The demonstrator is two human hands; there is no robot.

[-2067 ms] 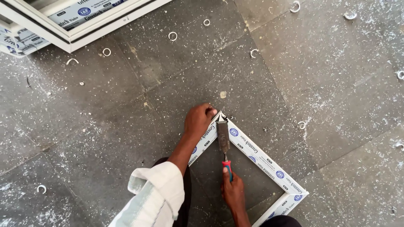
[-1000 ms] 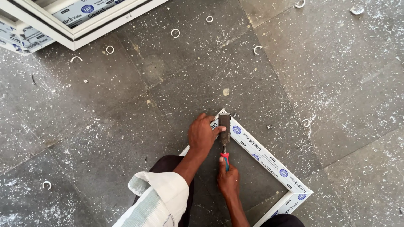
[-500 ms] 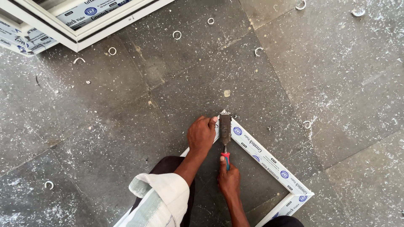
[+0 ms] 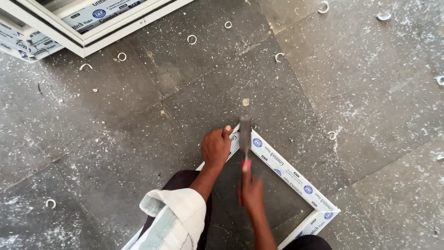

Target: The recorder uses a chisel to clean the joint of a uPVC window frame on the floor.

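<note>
Left hand (image 4: pixel 216 147) first: I am seeing it pressing down on the white window frame (image 4: pixel 286 173) just beside the frame's top corner, fingers curled over the profile and thumb pointing toward that corner. I am reading this as a bracing grip, pinning the frame to the floor so the corner is not shifting under the tool. Right hand (image 4: pixel 252 192) is closing fully around the red handle of a chisel-like scraper (image 4: pixel 245 139), whose blade is blurred and is lying along the frame toward the corner joint, so I am judging it to be working the joint there; whether the edge is touching the profile I cannot tell. Both forearms are reaching in from the bottom edge, a rolled pale sleeve (image 4: pixel 173 217) sitting on the left one.

Underneath, I am looking at a dark grey stone-tile floor (image 4: pixel 115 139), dusted with white chips and scattered curled white shavings (image 4: pixel 191 39). More white frames (image 4: pixel 83 28) with blue-marked film are lying at the upper left, well apart from the hands.
</note>
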